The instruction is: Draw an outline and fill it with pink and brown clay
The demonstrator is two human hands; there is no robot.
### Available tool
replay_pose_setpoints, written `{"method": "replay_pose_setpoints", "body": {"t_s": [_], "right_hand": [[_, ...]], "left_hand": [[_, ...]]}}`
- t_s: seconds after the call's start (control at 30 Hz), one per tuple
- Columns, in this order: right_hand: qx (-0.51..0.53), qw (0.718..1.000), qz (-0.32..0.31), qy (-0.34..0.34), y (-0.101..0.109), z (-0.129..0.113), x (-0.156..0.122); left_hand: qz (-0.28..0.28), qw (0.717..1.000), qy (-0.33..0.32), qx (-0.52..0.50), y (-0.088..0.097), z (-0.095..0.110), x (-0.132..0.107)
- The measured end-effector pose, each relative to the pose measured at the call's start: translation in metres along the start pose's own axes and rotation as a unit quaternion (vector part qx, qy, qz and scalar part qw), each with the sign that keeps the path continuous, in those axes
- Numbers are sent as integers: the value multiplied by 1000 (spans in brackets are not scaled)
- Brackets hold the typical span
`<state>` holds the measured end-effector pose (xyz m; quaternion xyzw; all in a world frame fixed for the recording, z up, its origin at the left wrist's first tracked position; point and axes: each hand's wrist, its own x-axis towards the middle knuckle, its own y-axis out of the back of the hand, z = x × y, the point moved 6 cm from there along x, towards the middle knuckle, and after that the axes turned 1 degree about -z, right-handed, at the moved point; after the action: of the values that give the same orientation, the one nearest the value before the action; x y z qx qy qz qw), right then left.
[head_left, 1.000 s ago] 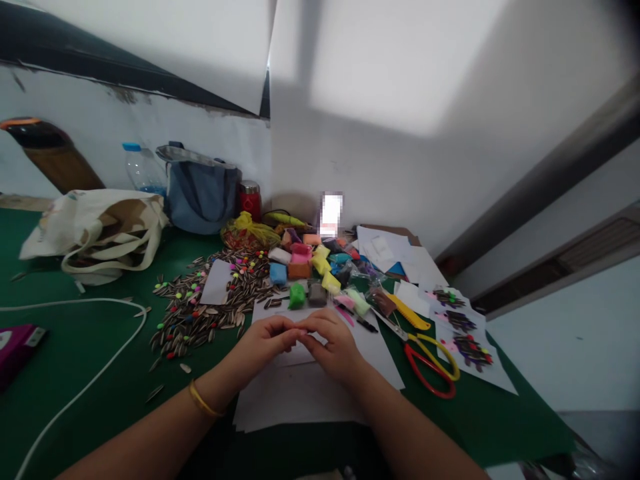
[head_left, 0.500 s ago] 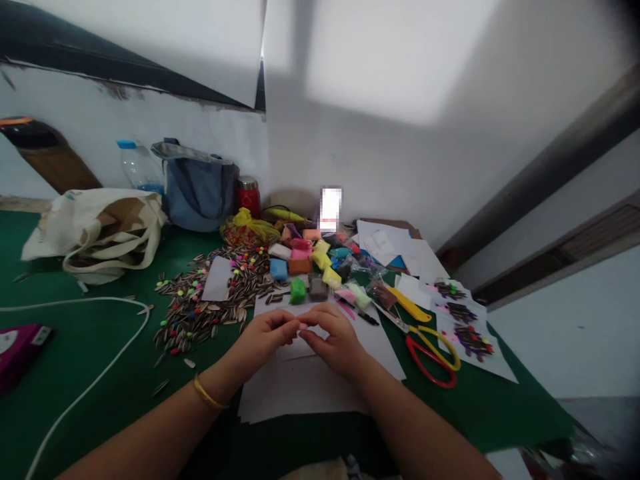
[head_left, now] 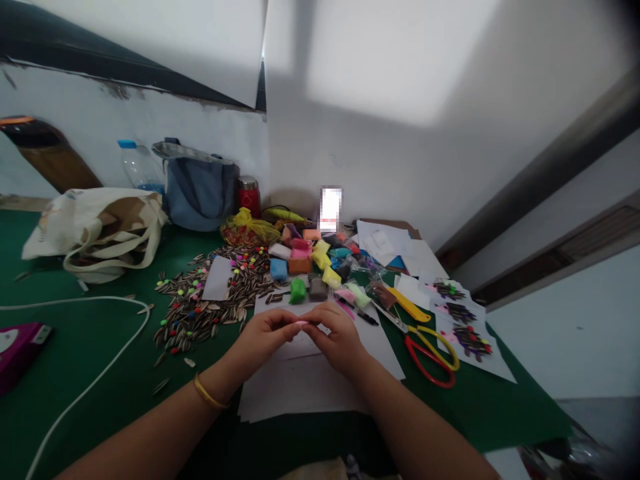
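Between the fingertips of both hands is a small piece of pink modelling clay (head_left: 302,323). My left hand (head_left: 267,337) pinches it from the left, and a gold bangle (head_left: 209,393) circles that wrist. From the other side my right hand (head_left: 336,337) grips it with thumb and forefinger, the tips of both hands meeting. Below the hands lie white paper sheets (head_left: 310,393) and a smaller white piece of paper. Green clay (head_left: 298,291) and dark grey clay (head_left: 317,289) sit just beyond the fingers.
Sunflower seeds (head_left: 200,327) mixed with coloured beads spread at left. Packs of clay (head_left: 300,265) crowd the back. Scissors (head_left: 430,360), a yellow cutter (head_left: 410,305) and a sheet with seed-covered shapes (head_left: 500,363) lie at right. Bags, a red flask (head_left: 249,197) and a white cable (head_left: 95,373) are at left.
The fingertips have shifted slightly around the pink clay, which now shows as a thin strip between them. Both hands stay in nearly the same place over the paper.
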<state>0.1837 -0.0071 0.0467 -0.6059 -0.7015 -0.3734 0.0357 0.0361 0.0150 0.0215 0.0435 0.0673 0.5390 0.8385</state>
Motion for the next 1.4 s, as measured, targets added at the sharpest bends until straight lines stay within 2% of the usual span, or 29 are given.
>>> {"method": "replay_pose_setpoints", "body": {"t_s": [0.23,0.5,0.9,1.17,1.4], "right_hand": [[-5,1000,4,12,0,-4,1],[-10,1000,-4,16,-2,-1,-1],[-6,1000,-9,24,-2,-2,-1],[-4,1000,10,28,-2,-2,-2],[-2,1000,2,27,-1,0,-2]], "left_hand": [[-19,1000,8,-7,-2,-8,1],[-37,999,8,-17,-4,-5,0],[-8,1000,-2,-2,-1,-5,0],[-13,1000,-17,12,-1,-2,-1],[-8,1000,-14,15,0,-3,0]]}}
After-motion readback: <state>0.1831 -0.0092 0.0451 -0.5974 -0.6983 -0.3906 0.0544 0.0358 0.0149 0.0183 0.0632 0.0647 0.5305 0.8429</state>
